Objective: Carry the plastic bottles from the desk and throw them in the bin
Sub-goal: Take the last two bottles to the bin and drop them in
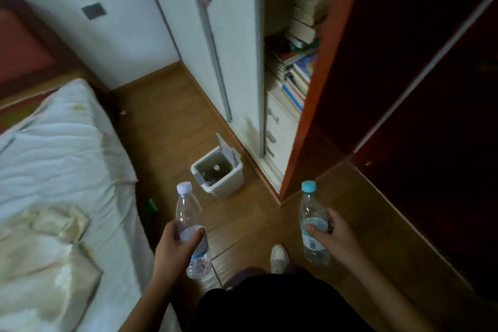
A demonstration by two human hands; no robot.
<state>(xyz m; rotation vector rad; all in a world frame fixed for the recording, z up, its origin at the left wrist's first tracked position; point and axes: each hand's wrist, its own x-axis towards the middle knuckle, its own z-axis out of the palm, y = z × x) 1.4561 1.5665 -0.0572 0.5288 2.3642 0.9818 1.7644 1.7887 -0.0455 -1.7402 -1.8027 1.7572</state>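
L hand [176,241] fingers wrap the white-cap bottle [192,229]; R hand [332,234] grips the blue-cap bottle [314,224]. Both upright, caps fwd. Bin [218,174] sits open on floor ahead, betw. both but nearer L, by the wardrobe [237,62].

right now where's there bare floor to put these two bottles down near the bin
Bare wood floor lies beyond the bin, between the bed and the wardrobe. Another open strip runs right of the bin, before the dark door. It is tighter left of the bin: a green object sits at the bed's edge. The bin is open, something already inside.
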